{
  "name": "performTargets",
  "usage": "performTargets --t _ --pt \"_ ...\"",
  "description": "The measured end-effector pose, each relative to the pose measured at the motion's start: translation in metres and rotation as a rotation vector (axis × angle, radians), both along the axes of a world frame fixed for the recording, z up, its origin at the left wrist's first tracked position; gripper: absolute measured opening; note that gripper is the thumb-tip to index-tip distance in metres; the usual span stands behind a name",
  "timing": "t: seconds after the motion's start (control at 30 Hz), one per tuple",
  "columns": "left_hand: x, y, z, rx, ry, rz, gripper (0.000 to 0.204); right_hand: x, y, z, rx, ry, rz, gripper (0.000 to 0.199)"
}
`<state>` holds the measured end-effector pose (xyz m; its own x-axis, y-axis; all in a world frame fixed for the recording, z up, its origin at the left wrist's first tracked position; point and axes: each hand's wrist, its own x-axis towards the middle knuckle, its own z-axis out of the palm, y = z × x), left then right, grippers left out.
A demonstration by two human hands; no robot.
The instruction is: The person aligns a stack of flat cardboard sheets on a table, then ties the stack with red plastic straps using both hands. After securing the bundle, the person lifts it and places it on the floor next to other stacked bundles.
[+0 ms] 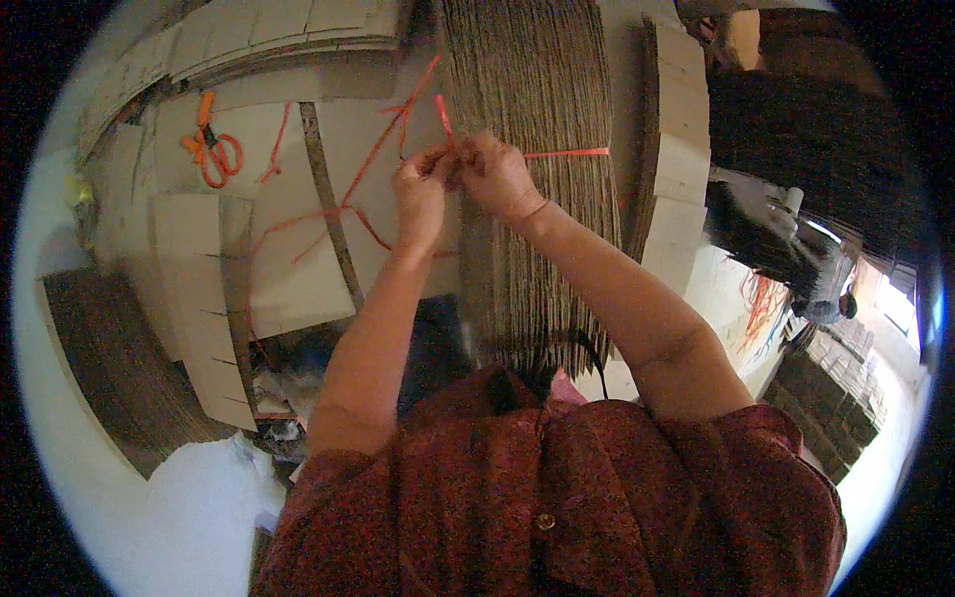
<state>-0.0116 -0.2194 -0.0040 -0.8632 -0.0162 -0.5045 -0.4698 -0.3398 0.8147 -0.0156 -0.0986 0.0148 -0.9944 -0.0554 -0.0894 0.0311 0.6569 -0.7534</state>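
Observation:
A tall bundle of corrugated cardboard sheets [542, 254] stands before me, edges up. An orange-red plastic string [569, 153] runs across the bundle to its left side, where both my hands meet. My left hand [422, 189] is closed, its fingers pinching the string. Beside it, my right hand [499, 181] is also closed on the string, and a short end sticks up above the fingers. Any knot between the fingertips is hidden. To the left of my hands, a loose length of the same string [370, 171] trails over the pale surface.
Orange-handled scissors [217, 154] lie at the upper left, near a short string piece [278, 144]. A narrow dark strip [331, 204] lies between them and my hands. More cardboard stacks stand at the left [124, 368], at the back [284, 40] and to the right [676, 149].

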Motion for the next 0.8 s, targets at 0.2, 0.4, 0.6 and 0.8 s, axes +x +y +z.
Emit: performTargets --t 0.2,0.4,0.6,0.8 --pt "-0.007 0.000 0.010 -0.490 0.187 -0.231 0.019 0.003 0.002 -0.007 -0.123 0.018 -0.050 0.029" --pt "-0.006 -0.010 -0.004 -0.584 0.555 -0.301 0.019 0.005 0.000 -0.002 -0.074 0.084 -0.034 0.023" --pt "-0.023 -0.027 -0.020 -0.567 0.638 -0.514 0.021 0.008 0.000 -0.012 0.078 0.327 0.109 0.024" --pt "-0.040 -0.035 -0.027 -0.220 0.515 -0.679 0.014 0.010 -0.006 -0.010 0.173 0.353 0.018 0.025"
